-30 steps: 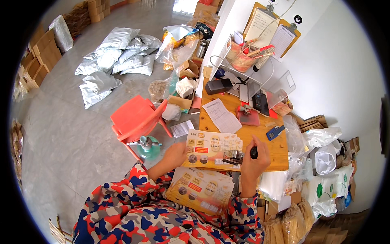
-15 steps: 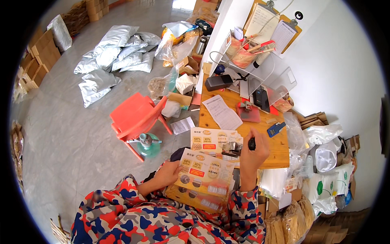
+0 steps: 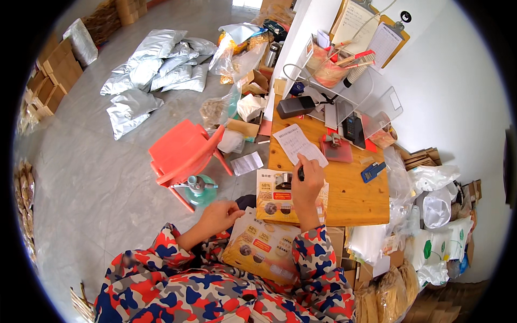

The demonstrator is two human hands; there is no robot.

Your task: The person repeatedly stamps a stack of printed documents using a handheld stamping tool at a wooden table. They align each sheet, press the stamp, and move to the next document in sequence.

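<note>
My right hand [image 3: 309, 183] is closed around the black handle of a metal hand stamp [image 3: 284, 181]. The stamp is over the upper part of a printed yellow-and-white packet [image 3: 274, 207], top of the pile at the wooden table's near edge. My wrist covers the packet's right part. My left hand [image 3: 219, 216] has its fingers curled together with nothing visible in them. Its fingertips are by the upper left corner of a similar packet [image 3: 261, 245] on my lap; whether they touch it I cannot tell.
On the table [image 3: 355, 199] lie a written sheet [image 3: 298, 145], a red ink pad [image 3: 337, 151] and a blue stapler [image 3: 372, 171]. A black box-shaped device [image 3: 295, 107] stands farther back. Left are a red plastic chair [image 3: 183, 151], a green spray bottle [image 3: 200, 191] and silver bags [image 3: 156, 62].
The upper packet has left my lap, and a packet now tops the table pile. My left hand let go and drew left. My right hand moved left with the stamp.
</note>
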